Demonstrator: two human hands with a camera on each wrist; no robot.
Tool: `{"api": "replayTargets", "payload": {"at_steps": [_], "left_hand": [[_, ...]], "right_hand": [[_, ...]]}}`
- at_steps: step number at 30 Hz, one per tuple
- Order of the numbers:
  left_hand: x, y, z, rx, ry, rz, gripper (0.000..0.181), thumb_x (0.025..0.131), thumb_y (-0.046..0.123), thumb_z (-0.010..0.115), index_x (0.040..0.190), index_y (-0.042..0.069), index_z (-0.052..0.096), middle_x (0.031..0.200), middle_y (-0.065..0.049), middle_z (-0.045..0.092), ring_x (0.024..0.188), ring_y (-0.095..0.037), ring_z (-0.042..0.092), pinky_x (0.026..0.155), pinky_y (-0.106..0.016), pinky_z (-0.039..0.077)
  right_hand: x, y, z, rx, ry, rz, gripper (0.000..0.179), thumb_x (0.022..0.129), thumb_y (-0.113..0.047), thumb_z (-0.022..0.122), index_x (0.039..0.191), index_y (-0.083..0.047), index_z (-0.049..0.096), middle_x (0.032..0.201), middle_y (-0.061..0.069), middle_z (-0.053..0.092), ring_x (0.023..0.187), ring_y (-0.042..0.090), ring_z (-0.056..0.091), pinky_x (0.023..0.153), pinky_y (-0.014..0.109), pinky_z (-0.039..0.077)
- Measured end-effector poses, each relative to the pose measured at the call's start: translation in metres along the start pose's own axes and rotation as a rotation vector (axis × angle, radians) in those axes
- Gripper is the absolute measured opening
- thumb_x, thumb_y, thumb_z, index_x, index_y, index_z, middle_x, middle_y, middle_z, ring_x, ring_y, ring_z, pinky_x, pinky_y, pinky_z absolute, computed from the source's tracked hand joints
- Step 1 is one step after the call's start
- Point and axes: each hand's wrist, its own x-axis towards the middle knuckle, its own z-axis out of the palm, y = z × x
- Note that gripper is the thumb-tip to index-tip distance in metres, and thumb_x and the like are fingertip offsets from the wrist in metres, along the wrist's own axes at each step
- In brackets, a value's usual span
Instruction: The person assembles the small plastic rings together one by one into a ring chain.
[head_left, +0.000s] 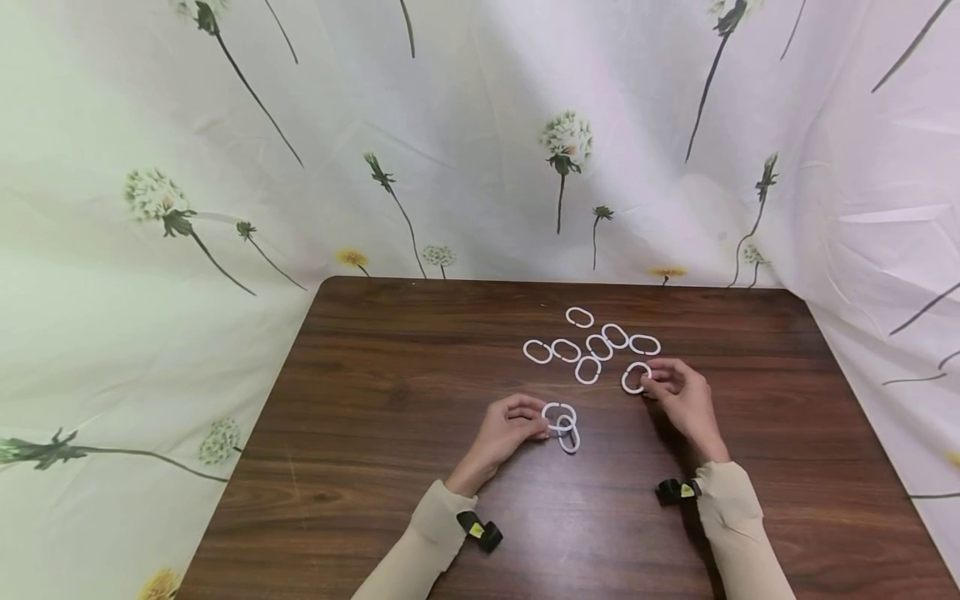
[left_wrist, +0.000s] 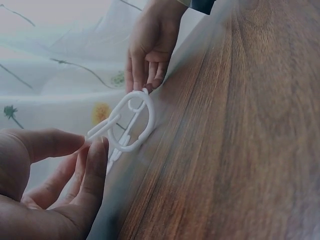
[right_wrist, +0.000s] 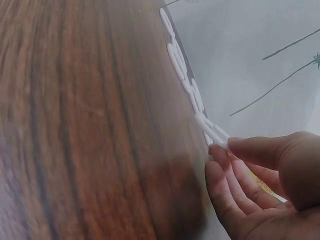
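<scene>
Between thumb and fingertips my left hand (head_left: 510, 429) pinches a white oval ring link (head_left: 548, 406) with a small gap in its side. A second ring link (head_left: 573, 446) is hooked through it and hangs down, as the left wrist view also shows. To the right, my right hand (head_left: 684, 402) pinches another white ring link (head_left: 627, 386) by its edge, near the loose ones. In the right wrist view, thumb and fingertips meet on that ring (right_wrist: 209, 129). The two hands are apart, and their rings do not touch.
Several loose white ring links (head_left: 566, 350) lie in a cluster on the dark wooden table (head_left: 405, 358), beyond both hands. One ring (head_left: 580, 317) lies farther back. A pale cloth (head_left: 480, 167) printed with dandelions hangs behind the table's far edge.
</scene>
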Motion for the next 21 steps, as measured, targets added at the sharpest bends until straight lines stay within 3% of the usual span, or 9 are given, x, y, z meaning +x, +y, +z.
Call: {"api": "replayTargets", "payload": {"at_steps": [8, 14, 21], "left_hand": [[-0.001, 0.002, 0.001, -0.005, 0.004, -0.001, 0.034, 0.090, -0.008, 0.071, 0.123, -0.015, 0.063, 0.096, -0.022, 0.072, 0.074, -0.008, 0.073, 0.076, -0.023, 0.067], [0.000, 0.002, 0.002, -0.009, 0.002, -0.005, 0.035, 0.090, -0.009, 0.070, 0.123, -0.016, 0.063, 0.094, -0.018, 0.072, 0.073, -0.008, 0.072, 0.075, -0.021, 0.066], [0.001, 0.006, 0.000, 0.003, 0.002, 0.004, 0.035, 0.090, -0.009, 0.070, 0.124, -0.016, 0.063, 0.097, -0.022, 0.073, 0.075, -0.009, 0.073, 0.078, -0.026, 0.067]], "right_hand": [[-0.005, -0.006, 0.002, 0.060, -0.043, 0.008, 0.032, 0.095, -0.003, 0.075, 0.124, 0.008, 0.066, 0.110, 0.035, 0.071, 0.075, -0.003, 0.071, 0.067, 0.022, 0.066], [-0.010, -0.012, 0.006, 0.063, -0.060, -0.011, 0.033, 0.094, -0.003, 0.076, 0.124, 0.007, 0.067, 0.112, 0.032, 0.072, 0.079, -0.005, 0.068, 0.064, 0.014, 0.059], [-0.015, -0.019, 0.012, 0.077, -0.084, -0.048, 0.032, 0.094, -0.002, 0.076, 0.123, 0.006, 0.068, 0.112, 0.030, 0.072, 0.086, -0.006, 0.067, 0.072, 0.009, 0.058]]}}
